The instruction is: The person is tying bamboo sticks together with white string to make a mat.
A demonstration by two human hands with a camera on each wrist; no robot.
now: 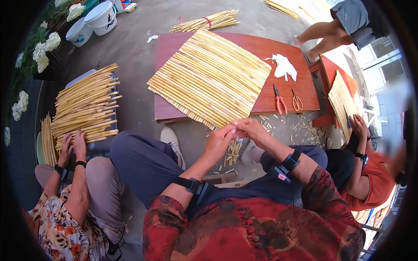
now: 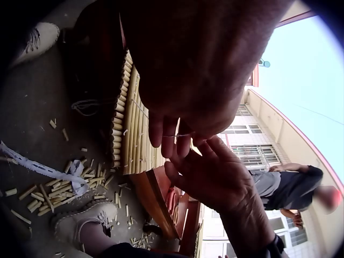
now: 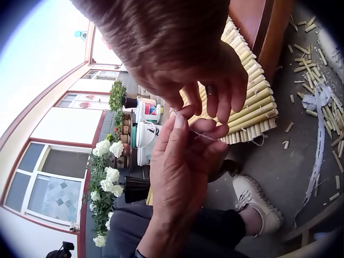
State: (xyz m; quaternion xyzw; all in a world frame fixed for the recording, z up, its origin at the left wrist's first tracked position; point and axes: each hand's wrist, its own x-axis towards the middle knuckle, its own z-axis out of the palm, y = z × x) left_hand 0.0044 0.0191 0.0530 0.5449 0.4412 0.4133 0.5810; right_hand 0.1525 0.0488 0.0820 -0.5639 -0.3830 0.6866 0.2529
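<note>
Both hands meet just past the near corner of a bamboo-stick mat (image 1: 213, 74) on a red-brown table. My left hand (image 1: 219, 142) pinches a thin pale string (image 3: 203, 135), which runs across its fingers in the right wrist view. Thumb and fingers of my right hand (image 1: 253, 130) close on the string right beside the left fingertips. In the left wrist view the string (image 2: 180, 135) crosses the left fingers, with the mat edge (image 2: 121, 118) behind. Exactly how the string is looped between the fingertips cannot be told.
Red pliers (image 1: 279, 99), scissors (image 1: 297, 101) and white scraps (image 1: 285, 67) lie on the table (image 1: 300, 56). Stick offcuts (image 1: 305, 130) litter the floor. At left, a person's hands rest on a stick pile (image 1: 87, 104); another person works at right, and one stands behind. Buckets (image 1: 101, 18) stand far left.
</note>
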